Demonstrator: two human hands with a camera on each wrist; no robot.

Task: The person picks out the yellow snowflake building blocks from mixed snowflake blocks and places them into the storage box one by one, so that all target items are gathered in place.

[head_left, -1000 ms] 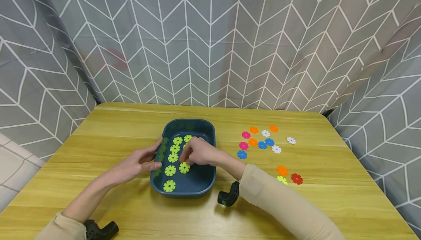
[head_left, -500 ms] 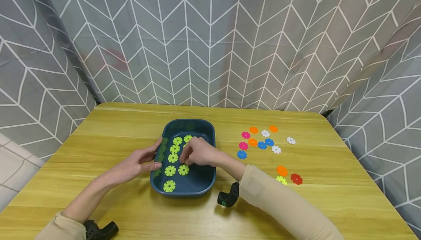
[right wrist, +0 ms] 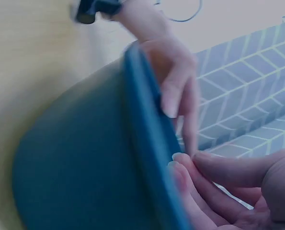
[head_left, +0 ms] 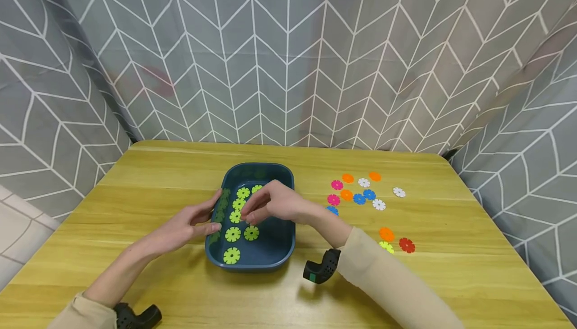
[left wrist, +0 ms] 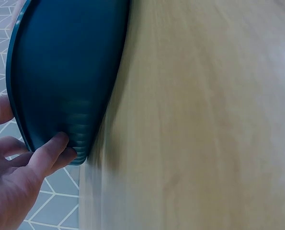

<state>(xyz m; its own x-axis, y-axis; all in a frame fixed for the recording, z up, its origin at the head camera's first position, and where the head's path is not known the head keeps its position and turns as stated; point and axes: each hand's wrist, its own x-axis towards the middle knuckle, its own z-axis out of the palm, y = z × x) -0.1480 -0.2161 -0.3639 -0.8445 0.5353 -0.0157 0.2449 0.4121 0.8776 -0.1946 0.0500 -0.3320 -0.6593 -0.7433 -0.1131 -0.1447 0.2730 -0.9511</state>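
Note:
A dark blue plastic bin (head_left: 272,249) stands on the wooden table, with several yellow-green notched discs (head_left: 232,255) laid in rows inside. My left hand (head_left: 185,226) rests against the bin's left side, thumb and fingers spread apart; the left wrist view has its fingers (left wrist: 51,151) touching the outer wall. Over the bin hovers my right hand (head_left: 279,204), its fingers loosely curled and thumb near the index fingertip. No disc shows between them in the right wrist view, where the fingertips (right wrist: 180,175) are beside the rim. The right hand hides some discs.
Right of the bin lie scattered notched discs: orange (head_left: 347,178), pink (head_left: 337,185), white (head_left: 398,192) and blue (head_left: 359,199). Nearer are a red disc (head_left: 406,245) and a yellow one (head_left: 386,247), partly behind the right sleeve (head_left: 387,274). A grey patterned curtain (head_left: 288,58) hangs behind.
My right hand has risen off the yellow-green disc it was touching, which now lies fully visible on the bin floor beside another. The left hand stays at the bin's side.

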